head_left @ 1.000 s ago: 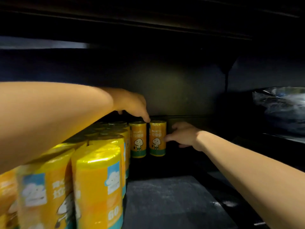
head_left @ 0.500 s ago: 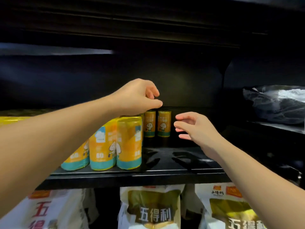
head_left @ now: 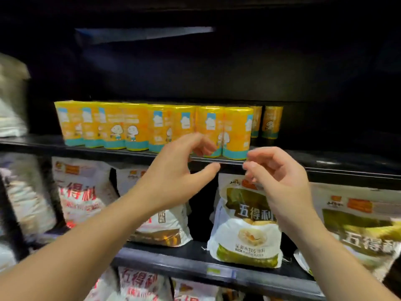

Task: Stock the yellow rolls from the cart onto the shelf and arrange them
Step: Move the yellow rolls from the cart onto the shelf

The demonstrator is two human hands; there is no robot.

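Rolls (head_left: 152, 127) line the front of the shelf (head_left: 325, 165) in a tight upright row, and a back pair (head_left: 272, 122) stands deeper in at the right end, so we judge a good part of the stocking done. The shelf's right stretch lies bare and the cart is out of view, so what's left we cannot tell. Left hand (head_left: 173, 177) and right hand (head_left: 280, 183) hang loosely curled before the shelf edge, gripping nothing. A second ago we reached deep to that back pair; now we're drawn out, seeing the whole row
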